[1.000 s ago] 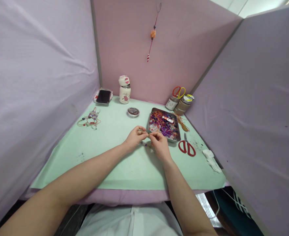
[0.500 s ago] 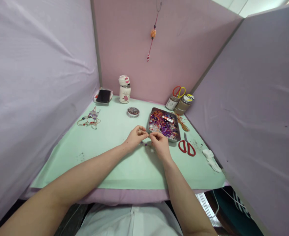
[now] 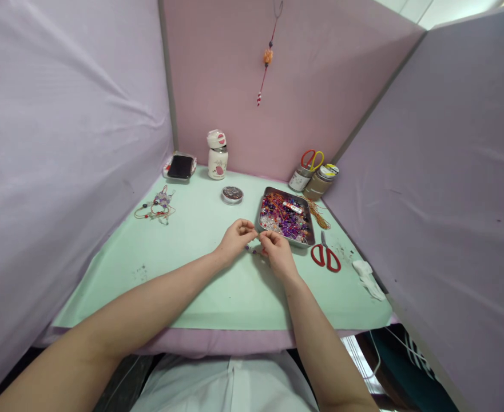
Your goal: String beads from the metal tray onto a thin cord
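Note:
In the head view my left hand (image 3: 238,239) and my right hand (image 3: 277,250) meet just in front of the bead tray, each with thumb and forefinger pinched. A beaded string (image 3: 254,252) with small dark and purple beads dangles below the fingertips, above the green cloth. The fingertips seem to pinch its thin cord, which is too fine to make out clearly. Right behind my right hand lies the metal tray (image 3: 309,243), filled with purple, orange and clear beads, with a small red-and-white tube (image 3: 293,208) on top.
Red-handled scissors (image 3: 326,256) lie right of the tray, near a crumpled white cloth (image 3: 368,279). Behind stand two jars (image 3: 319,184), one holding scissors. A round tin (image 3: 232,195), a white bottle (image 3: 218,163), a phone (image 3: 180,167) and beaded strings (image 3: 159,207) are to the left.
Both hands stay almost in place. The fingertips have drawn slightly apart, and the beaded string below them has shifted a little.

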A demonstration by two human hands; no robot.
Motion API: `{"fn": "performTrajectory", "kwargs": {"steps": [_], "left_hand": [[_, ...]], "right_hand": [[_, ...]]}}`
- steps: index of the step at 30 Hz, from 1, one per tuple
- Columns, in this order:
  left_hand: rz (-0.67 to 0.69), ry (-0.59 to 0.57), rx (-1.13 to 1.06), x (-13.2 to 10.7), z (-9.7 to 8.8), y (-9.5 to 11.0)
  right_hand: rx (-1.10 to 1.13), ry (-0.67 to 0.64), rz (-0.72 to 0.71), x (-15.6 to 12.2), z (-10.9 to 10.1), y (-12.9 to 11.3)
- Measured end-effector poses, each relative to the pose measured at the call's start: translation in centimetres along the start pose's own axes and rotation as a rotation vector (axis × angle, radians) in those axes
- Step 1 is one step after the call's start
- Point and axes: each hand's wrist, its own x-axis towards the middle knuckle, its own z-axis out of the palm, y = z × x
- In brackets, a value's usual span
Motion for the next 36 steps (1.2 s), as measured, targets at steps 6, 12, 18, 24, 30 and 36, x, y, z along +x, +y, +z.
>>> {"fn": "performTrajectory", "kwargs": {"steps": [6, 12, 18, 24, 30, 36], "left_hand": [[0.134, -0.066, 0.154, -0.20, 0.03, 0.27], [0.194, -0.096, 0.307, -0.30, -0.29, 0.32], [0.249, -0.092, 0.419, -0.21, -0.38, 0.19], [0.145, -0.052, 0.354, 0.03, -0.25, -0.11], [0.121, -0.040, 0.314, 0.04, -0.16, -0.11], [0.142, -0.025, 0.339, 0.03, -0.25, -0.23]], "right_hand": [[0.052, -0.032, 0.021, 0.07, -0.01, 0.04], [0.102, -0.054, 0.070, 0.11, 0.02, 0.04], [0.093, -0.073, 0.071, -0.09, 0.08, -0.22], [0.086, -0.058, 0.066, -0.02, 0.07, -0.06], [0.053, -0.051, 0.040, -0.01, 0.02, 0.08], [0.035, -0.041, 0.039, 0.05, 0.02, 0.08]]}}
